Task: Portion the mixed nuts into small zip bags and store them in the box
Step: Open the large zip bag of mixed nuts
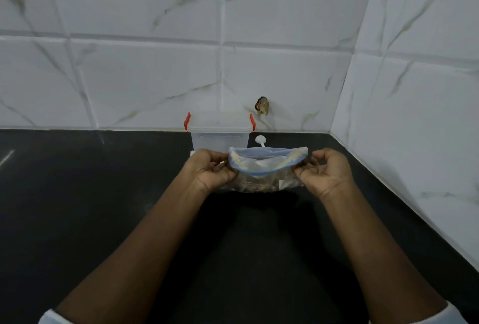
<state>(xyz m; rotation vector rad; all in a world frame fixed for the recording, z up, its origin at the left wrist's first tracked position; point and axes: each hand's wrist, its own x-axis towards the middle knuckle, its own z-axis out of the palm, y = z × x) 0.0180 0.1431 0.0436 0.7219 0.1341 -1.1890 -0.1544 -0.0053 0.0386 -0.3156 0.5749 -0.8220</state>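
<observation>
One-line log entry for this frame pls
left hand: pinches zip bag left end | right hand: pinches right end | mouth: open | box: lid on, behind bag | white scoop: beside box

Zip bag (261,165): thin clear plastic film, glossy, creased. Box (219,137): translucent frosted plastic, smooth, with red plastic latches (187,121). Counter (103,194): black, matt. Wall tiles (155,77): white marble-look, smooth, faintly glossy.

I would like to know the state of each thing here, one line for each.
zip bag: mouth open, nuts inside.
box: lid on.
spoon: behind the bag, partly hidden, untouched.
left hand: pinches the bag's left end.
right hand: pinches the bag's right end.
</observation>
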